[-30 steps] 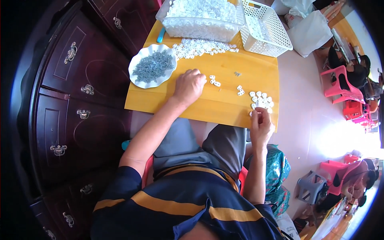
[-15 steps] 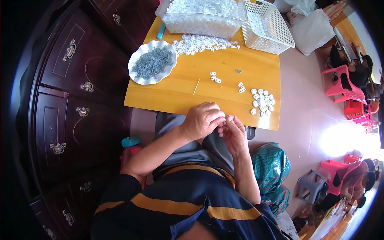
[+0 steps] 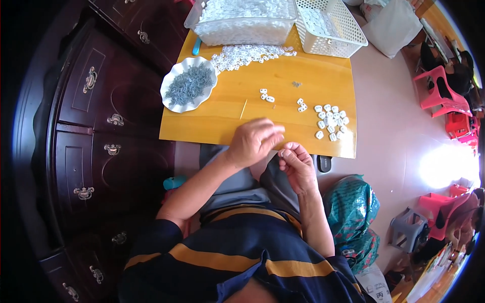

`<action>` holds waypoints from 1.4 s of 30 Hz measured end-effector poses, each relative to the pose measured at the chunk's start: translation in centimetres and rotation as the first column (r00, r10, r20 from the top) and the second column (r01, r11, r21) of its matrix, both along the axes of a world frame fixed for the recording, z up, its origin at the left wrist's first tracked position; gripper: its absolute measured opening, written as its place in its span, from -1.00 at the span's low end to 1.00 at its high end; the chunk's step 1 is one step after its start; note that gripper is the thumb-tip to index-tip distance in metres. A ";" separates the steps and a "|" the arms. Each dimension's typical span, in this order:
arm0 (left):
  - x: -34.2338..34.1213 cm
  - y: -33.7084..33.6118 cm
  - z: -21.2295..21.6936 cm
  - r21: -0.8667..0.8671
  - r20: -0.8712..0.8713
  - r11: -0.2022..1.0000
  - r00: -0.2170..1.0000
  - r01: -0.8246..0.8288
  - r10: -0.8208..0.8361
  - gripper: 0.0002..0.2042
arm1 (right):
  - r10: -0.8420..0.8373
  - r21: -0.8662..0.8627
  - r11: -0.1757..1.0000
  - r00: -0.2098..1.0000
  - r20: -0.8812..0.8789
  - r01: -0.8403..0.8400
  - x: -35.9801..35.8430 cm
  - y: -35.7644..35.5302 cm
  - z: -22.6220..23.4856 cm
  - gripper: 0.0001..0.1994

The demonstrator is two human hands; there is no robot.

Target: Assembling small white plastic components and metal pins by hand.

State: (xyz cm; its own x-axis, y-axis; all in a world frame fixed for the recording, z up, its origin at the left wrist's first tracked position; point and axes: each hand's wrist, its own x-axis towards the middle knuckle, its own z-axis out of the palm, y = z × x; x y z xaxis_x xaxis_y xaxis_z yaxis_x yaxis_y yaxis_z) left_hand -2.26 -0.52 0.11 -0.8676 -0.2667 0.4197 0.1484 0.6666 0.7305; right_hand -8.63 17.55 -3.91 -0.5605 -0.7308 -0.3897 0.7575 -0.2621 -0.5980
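fingers, right hand (image 3: pixel 298 164): thumb and forefinger in a narrow pinch, apparently holding a small white piece (image 3: pixel 281 153), at the near edge of the worktop (image 3: pixel 202 125). risk: a slack pinch could let so small an item drop towards the lap (image 3: pixel 230 181).

fingers, left hand (image 3: pixel 254 142): curled, blurred, just beside the right; whether they hold anything, cannot tell. risk: a hasty brush could knock the piece loose.

toothpick-like stick (image 3: pixel 243 108): loose, near the left hand; could roll if nudged.

two-holed white plastic pieces (image 3: pixel 331 122), cluster: right side of worktop; a careless sweep could scatter them.

scalloped white dish (image 3: pixel 182 107), with grey pins (image 3: pixel 188 85): left edge; could spill if bumped.
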 end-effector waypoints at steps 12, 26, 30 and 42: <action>-3.1 -2.4 -2.5 -0.503 0.087 0.854 0.974 -0.137 0.208 -0.68 | -0.078 0.089 0.990 0.958 -0.276 0.107 0.5 0.1 0.6 -0.93; -1.1 -1.5 -1.7 -0.510 0.127 0.855 0.975 -0.094 0.183 -0.71 | -0.111 0.108 0.983 0.943 -0.313 0.151 0.5 0.1 0.3 -0.90; 1.5 -0.3 -1.5 -0.475 0.104 0.877 0.984 -0.076 0.142 -0.65 | -0.139 0.129 0.972 0.922 -0.363 0.198 0.6 0.0 0.4 -0.89; 3.9 1.4 -2.6 -0.507 -0.018 0.861 0.999 -0.040 0.036 -0.84 | -0.126 0.169 0.965 0.920 -0.371 0.201 0.6 0.0 0.4 -0.87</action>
